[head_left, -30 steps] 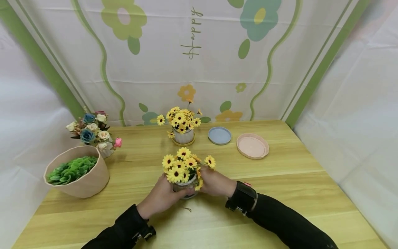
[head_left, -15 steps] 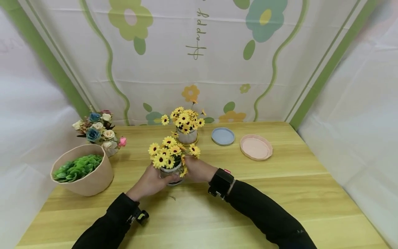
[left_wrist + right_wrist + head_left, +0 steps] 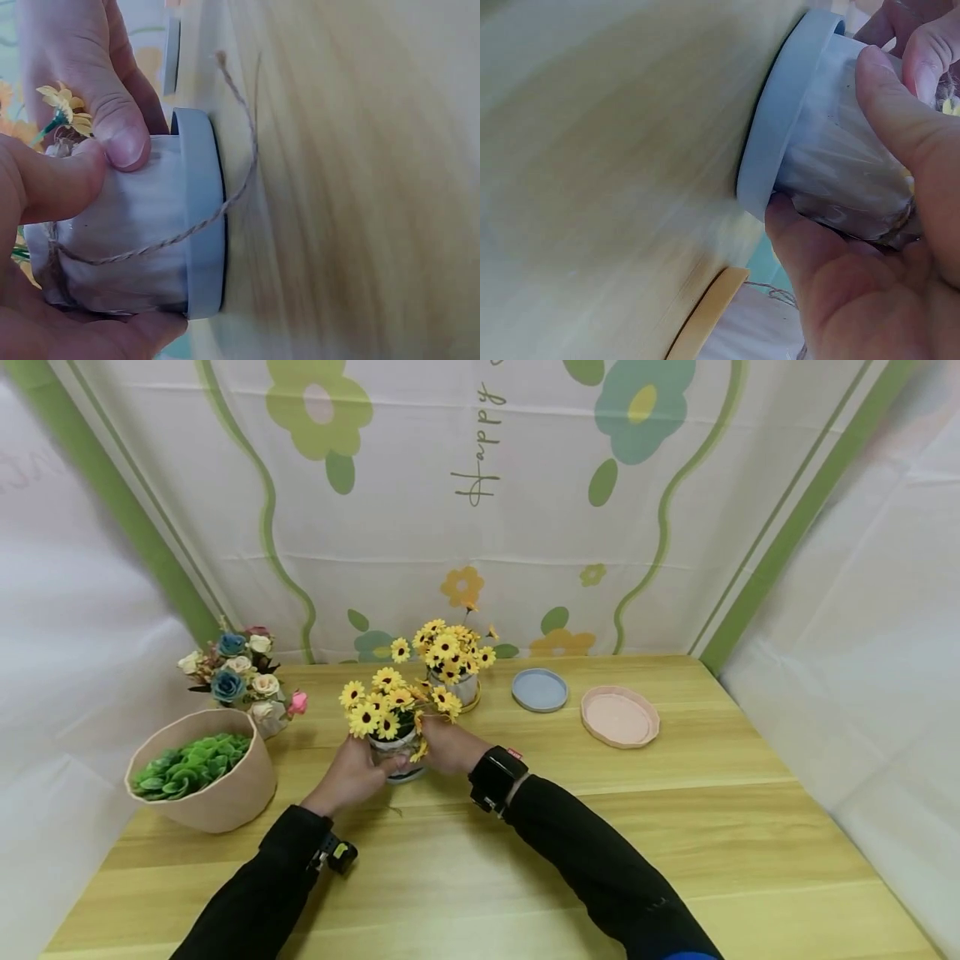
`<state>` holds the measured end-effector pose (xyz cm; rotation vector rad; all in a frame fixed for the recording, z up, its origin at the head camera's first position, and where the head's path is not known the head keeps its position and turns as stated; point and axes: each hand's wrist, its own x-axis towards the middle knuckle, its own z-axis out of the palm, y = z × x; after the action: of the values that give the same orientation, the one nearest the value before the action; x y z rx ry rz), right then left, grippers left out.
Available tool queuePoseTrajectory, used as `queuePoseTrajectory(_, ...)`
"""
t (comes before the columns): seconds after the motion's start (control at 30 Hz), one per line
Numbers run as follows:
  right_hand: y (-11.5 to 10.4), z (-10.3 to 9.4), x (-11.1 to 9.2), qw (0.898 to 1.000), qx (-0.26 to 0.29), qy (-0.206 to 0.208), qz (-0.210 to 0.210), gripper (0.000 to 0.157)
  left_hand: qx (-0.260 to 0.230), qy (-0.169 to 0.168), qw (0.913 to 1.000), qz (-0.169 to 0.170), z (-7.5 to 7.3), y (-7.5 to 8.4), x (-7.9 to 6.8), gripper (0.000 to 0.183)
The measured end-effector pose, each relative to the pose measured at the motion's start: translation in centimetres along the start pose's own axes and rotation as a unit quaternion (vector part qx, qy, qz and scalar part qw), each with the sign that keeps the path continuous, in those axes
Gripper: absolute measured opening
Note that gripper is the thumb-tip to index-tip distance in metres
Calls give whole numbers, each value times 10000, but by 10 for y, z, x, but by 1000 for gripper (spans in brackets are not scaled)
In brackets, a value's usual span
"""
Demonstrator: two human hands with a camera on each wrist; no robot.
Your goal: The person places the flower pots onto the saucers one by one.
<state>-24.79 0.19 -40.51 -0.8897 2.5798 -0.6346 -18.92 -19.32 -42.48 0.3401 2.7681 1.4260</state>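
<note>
A flower pot (image 3: pixel 392 748) with yellow daisy-like flowers (image 3: pixel 375 714) is gripped from both sides by my two hands. My left hand (image 3: pixel 348 777) is curled round its left side, thumb across the front; my right hand (image 3: pixel 452 747) holds the right side. The whitish pot wall (image 3: pixel 124 214) shows in the left wrist view, circled by brown twine (image 3: pixel 161 244) whose loose end hangs over the base. Under the pot is a grey-blue saucer (image 3: pixel 204 225), close against the wooden table. In the right wrist view the same saucer (image 3: pixel 784 112) shows beside my right fingertips.
Just behind stands a similar pot of yellow flowers (image 3: pixel 450 652) on a yellow saucer (image 3: pixel 472 700). A blue saucer (image 3: pixel 540 690) and a pink saucer (image 3: pixel 620 716) lie to its right. At left are a large pink planter (image 3: pixel 225 793) with green leaves and a rose bouquet (image 3: pixel 238 672).
Both hands have carried the flower pot and its saucer leftward and further back, nearer the second yellow-flower pot. The grip stays on both sides; the head view has shifted slightly.
</note>
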Motion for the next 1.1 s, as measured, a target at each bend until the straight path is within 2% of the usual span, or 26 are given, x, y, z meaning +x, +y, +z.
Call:
queuePoseTrajectory(0.13,-3,-1,11,9999,-149,5,87,92,-22,42,9999,-154,-4,-4,7,63)
queuePoseTrajectory(0.4,-9,-2,32,9989,-177,92,417,90,-218,203,9993,-247,-11,-13,20,70)
queuePoseTrajectory(0.6,-12,-2,47,9977,15,140,661,89,-384,222,9982,-405,-16,-19,32,72)
queuePoseTrajectory(0.87,-13,-1,75,9887,664,73,1339,90,-133,344,9980,-511,-24,-28,47,74)
queuePoseTrajectory(0.97,-12,-1,84,9858,698,12,1530,91,-136,330,9979,-543,-26,-31,52,74)
queuePoseTrajectory(1.1,-12,-3,92,9858,542,7,1587,89,-173,351,9975,-582,-27,-34,57,73)
